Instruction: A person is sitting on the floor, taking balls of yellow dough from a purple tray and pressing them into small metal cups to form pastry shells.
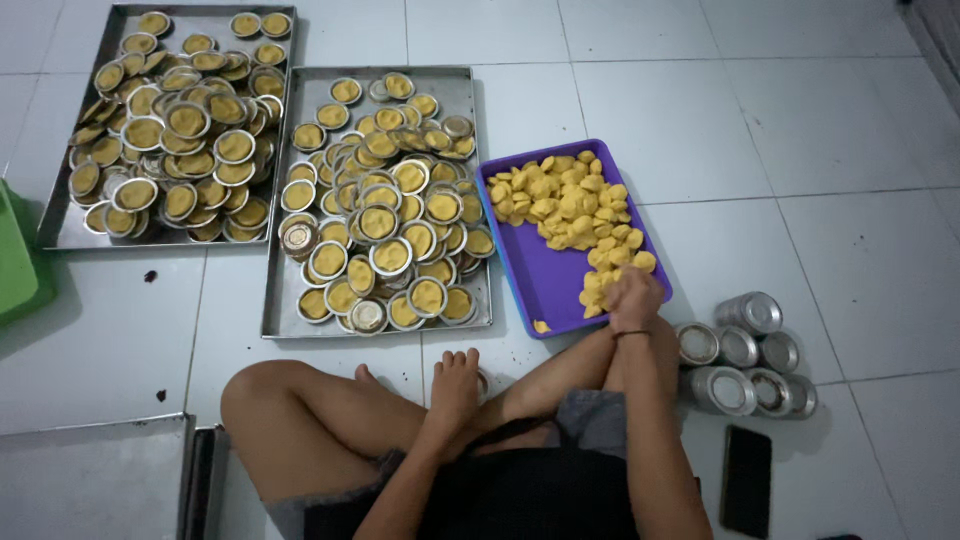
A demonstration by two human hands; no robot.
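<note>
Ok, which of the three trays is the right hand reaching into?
The purple plastic tray of yellow dough pieces; the right hand rests at its near corner. The other two are metal trays of filled tins.

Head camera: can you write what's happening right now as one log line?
right hand: on yellow dough pieces in purple plastic tray | left hand: resting low by leg | nearby: metal trays of filled round tins, stacked empty tins

Two metal trays (280, 300); one purple tray (540, 280); six tin stacks (745, 365); one phone (746, 480)
</note>
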